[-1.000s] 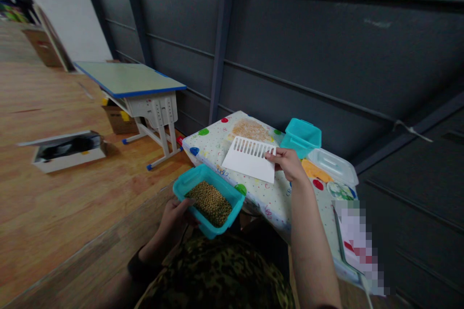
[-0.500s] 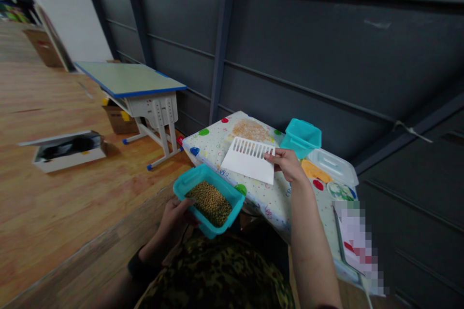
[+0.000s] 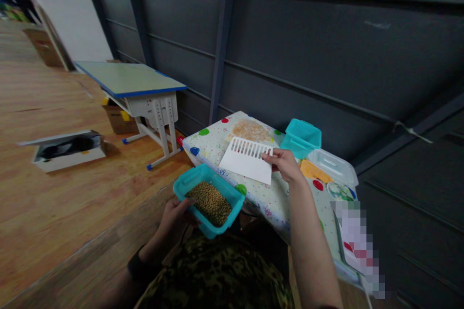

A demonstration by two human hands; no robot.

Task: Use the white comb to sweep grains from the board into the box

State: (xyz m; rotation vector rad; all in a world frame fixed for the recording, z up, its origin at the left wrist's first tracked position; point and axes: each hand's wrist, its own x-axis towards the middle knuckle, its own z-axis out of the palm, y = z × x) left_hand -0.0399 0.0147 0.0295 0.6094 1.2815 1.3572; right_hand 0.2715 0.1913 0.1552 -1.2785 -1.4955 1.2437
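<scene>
My left hand grips the near-left rim of a teal plastic container, its thumb over the edge. Inside lie many small round yellow-green beans. The container is held in front of the table's near edge. Between the thumb and fingers of my right hand is the right edge of a flat white slotted scraper, its row of slots toward the far side. It is over the tablecloth, just short of a spread of small pale-orange grains; whether it touches the cloth I cannot tell.
A second teal container stands at the table's back right, beside a clear plastic lid and an orange cloth-like piece. A dark panelled wall rises behind. To the left are a school desk and an open white box.
My right hand has shifted slightly left with the white scraper. My left hand and the container of beans stay where they were.
</scene>
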